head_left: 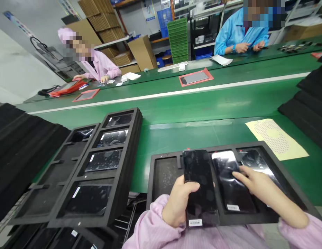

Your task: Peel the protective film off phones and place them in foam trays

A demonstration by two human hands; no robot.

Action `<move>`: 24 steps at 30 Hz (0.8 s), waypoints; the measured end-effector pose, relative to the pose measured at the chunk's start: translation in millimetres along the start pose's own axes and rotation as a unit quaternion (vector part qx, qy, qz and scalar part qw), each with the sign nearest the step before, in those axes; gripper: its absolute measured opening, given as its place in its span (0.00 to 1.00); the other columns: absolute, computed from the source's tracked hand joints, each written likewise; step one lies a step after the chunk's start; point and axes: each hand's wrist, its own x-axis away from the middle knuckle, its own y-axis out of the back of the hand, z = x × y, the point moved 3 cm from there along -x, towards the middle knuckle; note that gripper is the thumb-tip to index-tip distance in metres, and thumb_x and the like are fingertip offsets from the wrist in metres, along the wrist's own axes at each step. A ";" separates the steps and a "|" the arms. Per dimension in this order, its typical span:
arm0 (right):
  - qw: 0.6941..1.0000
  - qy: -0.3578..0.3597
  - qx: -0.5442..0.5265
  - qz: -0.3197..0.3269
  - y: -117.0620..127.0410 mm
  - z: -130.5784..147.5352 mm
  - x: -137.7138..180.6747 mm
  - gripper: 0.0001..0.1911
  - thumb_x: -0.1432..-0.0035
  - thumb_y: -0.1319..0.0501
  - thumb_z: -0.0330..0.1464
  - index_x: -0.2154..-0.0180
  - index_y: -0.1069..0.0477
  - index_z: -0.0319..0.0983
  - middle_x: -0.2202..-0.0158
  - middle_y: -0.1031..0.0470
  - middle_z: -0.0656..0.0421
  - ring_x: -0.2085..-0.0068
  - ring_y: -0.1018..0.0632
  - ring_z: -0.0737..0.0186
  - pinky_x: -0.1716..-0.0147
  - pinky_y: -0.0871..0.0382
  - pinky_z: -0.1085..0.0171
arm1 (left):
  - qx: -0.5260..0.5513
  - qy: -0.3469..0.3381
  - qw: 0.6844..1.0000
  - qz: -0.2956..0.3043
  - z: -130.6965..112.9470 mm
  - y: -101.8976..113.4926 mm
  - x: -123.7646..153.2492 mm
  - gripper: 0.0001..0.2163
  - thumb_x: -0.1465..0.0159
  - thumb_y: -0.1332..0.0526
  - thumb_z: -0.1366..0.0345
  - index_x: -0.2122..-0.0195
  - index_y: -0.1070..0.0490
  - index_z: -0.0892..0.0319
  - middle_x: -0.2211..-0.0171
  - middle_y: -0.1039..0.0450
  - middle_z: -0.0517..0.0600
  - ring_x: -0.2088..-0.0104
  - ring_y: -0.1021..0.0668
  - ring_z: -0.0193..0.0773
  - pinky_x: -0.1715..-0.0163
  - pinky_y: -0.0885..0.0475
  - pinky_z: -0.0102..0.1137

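Observation:
My left hand [178, 202] is closed around a dark phone screen [201, 193], its thumb lying across the front. A white barcode label sits at this screen's lower end. It is held over the black foam tray [163, 156] in front of me. With thumb and fingers, my right hand [254, 180] grips the right edge of a second phone screen [230, 186], which lies at a middle compartment of the tray. A third phone screen [254, 159] rests in the right compartment, partly covered by my right hand and forearm. The left compartment shows its bare floor.
At left stand foam trays [136, 138] with several labelled screens. Stacked black foam [306, 103] rises at right, near a yellow sticker sheet [277, 138]. Beyond the green conveyor bench [176, 133], one person [103, 65] in pink and another [232, 34] in blue work.

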 end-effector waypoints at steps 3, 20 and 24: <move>0.987 0.115 0.048 -0.101 8.2 26.7 4.2 0.22 0.49 0.47 0.51 0.67 0.30 0.40 0.65 0.27 0.52 0.73 0.25 0.53 0.79 0.32 0.59 | -0.055 0.018 0.997 0.046 7.2 -9.3 2.2 0.09 0.60 0.39 0.71 0.75 0.27 0.65 0.78 0.27 0.50 0.77 0.29 0.35 0.73 0.37 0.30; 0.753 0.652 0.074 0.052 32.9 132.2 62.0 0.19 0.33 0.54 0.25 0.67 0.27 0.40 0.65 0.22 0.63 0.58 0.23 0.68 0.37 0.56 0.61 | -0.065 0.032 0.992 0.100 -3.0 -16.8 15.7 0.07 0.60 0.38 0.71 0.77 0.28 0.63 0.81 0.33 0.45 0.78 0.34 0.31 0.74 0.41 0.28; 0.715 0.682 0.083 0.130 31.6 143.7 66.0 0.26 0.31 0.61 0.27 0.64 0.25 0.41 0.60 0.23 0.63 0.54 0.25 0.72 0.42 0.48 0.68 | -0.100 -0.019 0.989 0.106 -9.7 -18.4 18.4 0.03 0.56 0.37 0.70 0.79 0.31 0.62 0.80 0.35 0.44 0.78 0.36 0.29 0.74 0.40 0.27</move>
